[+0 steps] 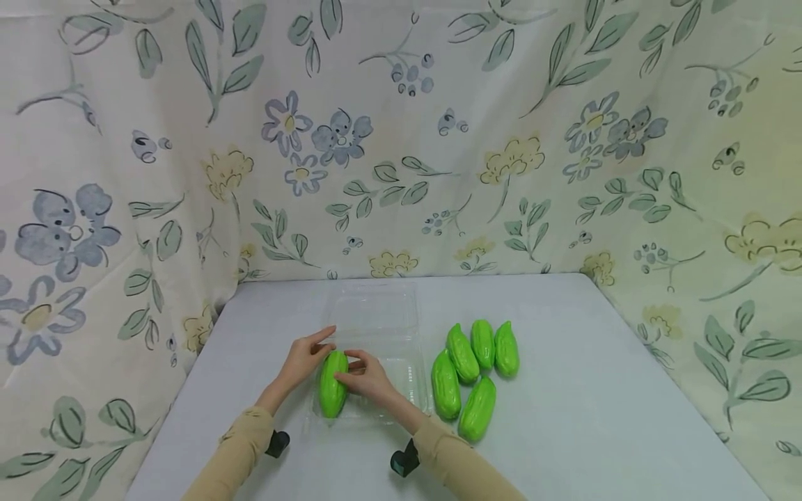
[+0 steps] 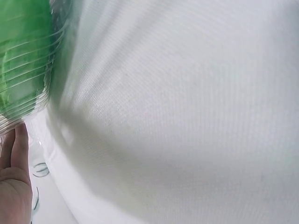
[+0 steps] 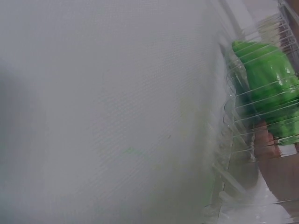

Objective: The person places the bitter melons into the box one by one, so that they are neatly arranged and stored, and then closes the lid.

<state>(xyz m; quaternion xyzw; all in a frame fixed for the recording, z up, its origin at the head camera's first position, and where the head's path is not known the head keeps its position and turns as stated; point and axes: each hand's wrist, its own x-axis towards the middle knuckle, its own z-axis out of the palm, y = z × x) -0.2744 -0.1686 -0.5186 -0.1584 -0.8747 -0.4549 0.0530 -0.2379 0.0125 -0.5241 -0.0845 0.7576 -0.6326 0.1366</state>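
A bright green gourd (image 1: 333, 393) with a shiny, lightly ribbed skin lies lengthwise in the left side of a clear plastic clamshell box (image 1: 401, 415). My right hand (image 1: 371, 381) pinches it from the right, thumb across its upper side. Through the box's ridged wall, the right wrist view shows the gourd (image 3: 268, 77) and part of that hand. At the box's left edge is my left hand (image 1: 303, 358), near the gourd's far end. Its fairly straight fingers touch the ridged wall in the left wrist view, where the gourd (image 2: 21, 51) shows behind the plastic.
Several similar green gourds (image 1: 481, 344) lie grouped on the white table (image 1: 595, 390) right of the box. The box's clear lid (image 1: 372, 309) is folded back toward the floral curtain (image 1: 401, 139). Dark wrist cameras (image 1: 405, 459) hang under the sleeves.
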